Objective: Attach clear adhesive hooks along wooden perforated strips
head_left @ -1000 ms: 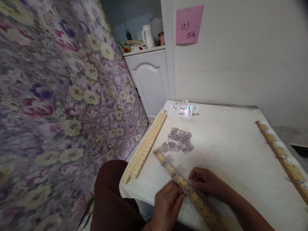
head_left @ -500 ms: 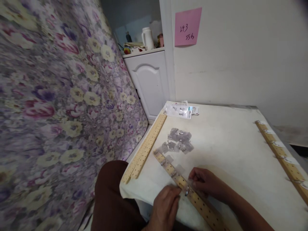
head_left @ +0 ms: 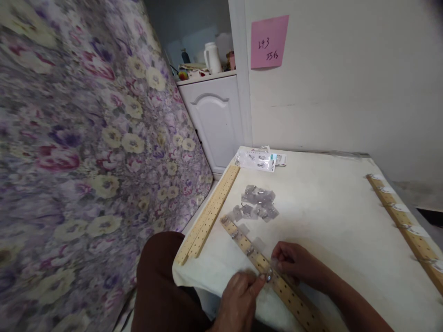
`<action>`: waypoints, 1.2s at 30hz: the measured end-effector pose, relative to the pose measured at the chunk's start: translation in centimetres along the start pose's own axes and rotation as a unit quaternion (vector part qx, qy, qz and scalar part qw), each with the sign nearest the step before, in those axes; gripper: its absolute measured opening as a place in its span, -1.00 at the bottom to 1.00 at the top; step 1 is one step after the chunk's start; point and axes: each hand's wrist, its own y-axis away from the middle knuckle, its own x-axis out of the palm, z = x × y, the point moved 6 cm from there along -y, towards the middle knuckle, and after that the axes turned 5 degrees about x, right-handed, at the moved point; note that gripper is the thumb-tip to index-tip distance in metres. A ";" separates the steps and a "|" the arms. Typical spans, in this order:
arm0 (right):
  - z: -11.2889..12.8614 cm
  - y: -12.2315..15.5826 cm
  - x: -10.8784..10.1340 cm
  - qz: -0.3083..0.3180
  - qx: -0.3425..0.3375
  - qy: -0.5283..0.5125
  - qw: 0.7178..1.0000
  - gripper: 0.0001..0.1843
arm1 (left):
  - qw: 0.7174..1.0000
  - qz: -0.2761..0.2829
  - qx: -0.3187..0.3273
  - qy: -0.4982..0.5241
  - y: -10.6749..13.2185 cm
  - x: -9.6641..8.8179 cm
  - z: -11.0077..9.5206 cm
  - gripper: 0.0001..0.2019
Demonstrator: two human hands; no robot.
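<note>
A perforated wooden strip (head_left: 249,249) lies slantwise on the white-covered table (head_left: 328,212), with small clear hooks fixed along it. My left hand (head_left: 242,295) pinches a small metal hook piece at the strip's near stretch. My right hand (head_left: 294,263) rests closed on the strip just right of that spot, its fingers pressing a clear piece I cannot name. A loose heap of clear plastic hooks (head_left: 258,203) lies a little beyond the strip.
Two more wooden strips (head_left: 211,212) lie along the table's left edge, and another with white pads (head_left: 404,221) at the right edge. A plastic packet (head_left: 258,159) sits at the far side. Floral fabric (head_left: 76,147) rises on the left; a white cabinet (head_left: 214,115) stands behind.
My left hand has shifted slightly along the strip and its fingertips have closed again on the small hook. The right hand has stayed in place.
</note>
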 end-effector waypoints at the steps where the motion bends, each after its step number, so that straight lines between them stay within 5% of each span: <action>1: 0.0 0.0 0.0 0.000 0.000 0.001 1.000 -0.88 | 1.000 0.001 0.001 -0.006 0.0 0.0 0.0 -0.41; 16: 0.0 0.0 0.0 0.002 -0.015 0.005 1.000 -0.78 | 0.999 -0.021 -0.002 -0.035 -0.5 -0.5 -0.5 -0.51; 26: 0.1 0.0 0.0 -0.001 -0.023 0.025 0.999 -0.79 | 0.995 -0.075 -0.067 -0.012 -2.4 -0.9 -0.1 -0.85; 36: 0.2 0.0 0.1 0.008 -0.023 0.018 1.000 -0.80 | 0.992 -0.074 -0.105 -0.014 -2.5 -0.3 0.3 -0.83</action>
